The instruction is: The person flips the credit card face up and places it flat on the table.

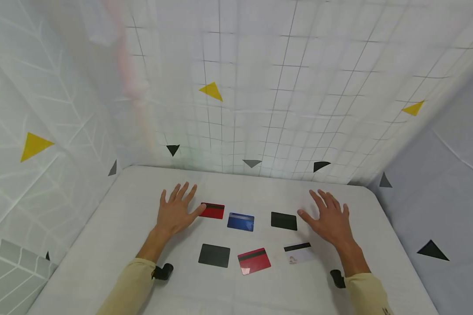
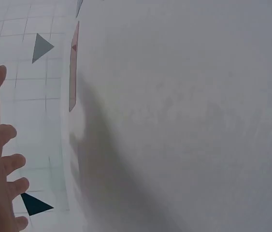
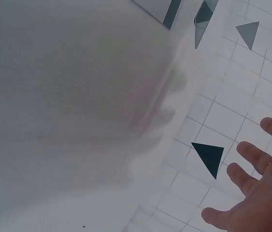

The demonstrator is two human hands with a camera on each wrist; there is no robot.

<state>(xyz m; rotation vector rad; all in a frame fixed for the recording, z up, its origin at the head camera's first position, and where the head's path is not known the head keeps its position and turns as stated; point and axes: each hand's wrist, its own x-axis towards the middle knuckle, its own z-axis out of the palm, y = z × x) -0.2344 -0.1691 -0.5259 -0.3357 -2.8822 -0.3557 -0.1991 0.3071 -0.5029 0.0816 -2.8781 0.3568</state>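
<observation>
1. A person's left grip [image 1: 175, 214], a bare hand with fingers spread and clasping nothing, reaches over the left part of the counter [image 1: 126, 218]; in the head view its thumb overlaps the left end of a red card [image 1: 214, 212], though whether the two touch cannot be told.
2. The right grip [image 1: 331, 221] is likewise loose and unclosed, its thumb tip just beside the right edge of a black card [image 1: 284, 221].
3. Between the hands, a blue card [image 1: 240, 223] with a pale stripe lies flat, near the red card and apart from the black one, completing the far row.
4. Nearer the person lies a second row: a dark grey card [image 1: 214, 256] at left, a pinkish-red card [image 1: 255, 264] with a dark stripe, turned slightly, in the middle, and a white card [image 1: 301, 254] with a black stripe at right.
5. Pale yellow sleeves [image 1: 128, 286] cover the forearms, with black wrist devices [image 1: 164, 272] at the cuffs.
6. Shadows of the hands fall across the white counter in both wrist views.
7. Behind rises a white backdrop [image 1: 339, 26] lined with a thin grid and marked with yellow triangles [image 1: 212, 91] and black triangles [image 1: 173, 149]; patterned pale sheeting [image 1: 8, 87] hangs at left.
</observation>
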